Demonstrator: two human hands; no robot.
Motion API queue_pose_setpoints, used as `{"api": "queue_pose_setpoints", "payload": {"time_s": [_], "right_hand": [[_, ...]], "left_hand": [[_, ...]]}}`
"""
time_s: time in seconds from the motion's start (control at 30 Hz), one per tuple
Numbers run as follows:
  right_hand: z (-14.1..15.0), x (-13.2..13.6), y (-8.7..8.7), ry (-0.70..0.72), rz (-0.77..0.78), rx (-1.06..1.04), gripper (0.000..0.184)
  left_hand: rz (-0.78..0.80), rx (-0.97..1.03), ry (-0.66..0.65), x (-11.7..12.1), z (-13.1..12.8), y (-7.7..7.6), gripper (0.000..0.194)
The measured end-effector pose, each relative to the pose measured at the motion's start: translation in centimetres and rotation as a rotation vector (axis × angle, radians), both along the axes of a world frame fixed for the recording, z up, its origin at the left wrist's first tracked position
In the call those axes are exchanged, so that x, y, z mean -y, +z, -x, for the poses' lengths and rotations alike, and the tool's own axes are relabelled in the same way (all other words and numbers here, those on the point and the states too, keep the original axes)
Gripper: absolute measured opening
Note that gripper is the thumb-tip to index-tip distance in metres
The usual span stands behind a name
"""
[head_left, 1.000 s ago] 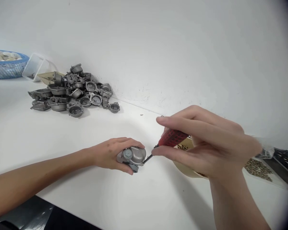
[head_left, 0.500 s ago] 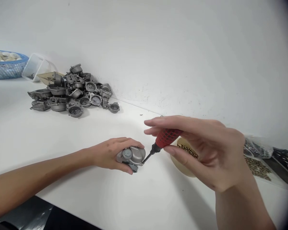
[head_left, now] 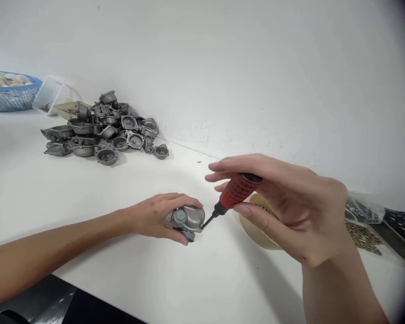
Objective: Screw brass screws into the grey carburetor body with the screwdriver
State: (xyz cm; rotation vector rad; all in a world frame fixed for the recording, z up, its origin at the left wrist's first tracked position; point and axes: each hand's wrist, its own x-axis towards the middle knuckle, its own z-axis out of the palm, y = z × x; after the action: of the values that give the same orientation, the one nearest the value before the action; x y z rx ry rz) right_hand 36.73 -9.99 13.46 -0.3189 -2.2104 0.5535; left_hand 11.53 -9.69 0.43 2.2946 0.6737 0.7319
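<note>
white table [head_left: 121,274] beneath hands [head_left: 160,216], left round metal part [head_left: 194,218], right loosely round screwdriver [head_left: 236,191]

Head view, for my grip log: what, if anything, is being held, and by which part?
The right hand holds the screwdriver by its red handle; the left hand grips the grey metal part by its sides.

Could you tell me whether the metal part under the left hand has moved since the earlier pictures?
No, the metal part keeps its place, judged against the pile of castings.
</note>
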Motion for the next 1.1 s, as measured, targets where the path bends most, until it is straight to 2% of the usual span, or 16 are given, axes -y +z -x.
{"api": "queue_pose_setpoints", "payload": {"time_s": [0.1,0.23,0.3,0.5,0.77,0.93,1.1], "right_hand": [[-0.11,-0.07,-0.2,0.044,0.059,-0.067,0.053],[0.05,-0.52,-0.3,-0.014,-0.064,-0.08,0.048],[0.12,-0.52,-0.21,-0.017,-0.077,-0.048,0.049],[-0.36,-0.1,-0.23,0.047,0.142,-0.039,0.051],[-0.21,-0.34,-0.23,0.001,0.029,-0.074,0.044],[0.17,-0.77,-0.3,-0.112,-0.077,-0.06,0.041],[-0.2,-0.55,-0.22,-0.073,0.01,-0.041,0.039]], "left_hand": [[0.0,-0.004,0.001,0.03,0.03,0.0,0.07],[0.024,-0.017,0.009,0.06,-0.05,0.19,0.068],[0.019,-0.008,0.01,0.03,-0.08,0.2,0.068],[0.001,0.01,0.006,-0.04,-0.05,-0.08,0.069],[0.021,-0.001,0.008,0.0,-0.04,0.1,0.068],[0.023,0.013,0.0,0.01,-0.06,0.21,0.066],[0.012,0.03,-0.008,-0.04,-0.12,0.15,0.068]]}}
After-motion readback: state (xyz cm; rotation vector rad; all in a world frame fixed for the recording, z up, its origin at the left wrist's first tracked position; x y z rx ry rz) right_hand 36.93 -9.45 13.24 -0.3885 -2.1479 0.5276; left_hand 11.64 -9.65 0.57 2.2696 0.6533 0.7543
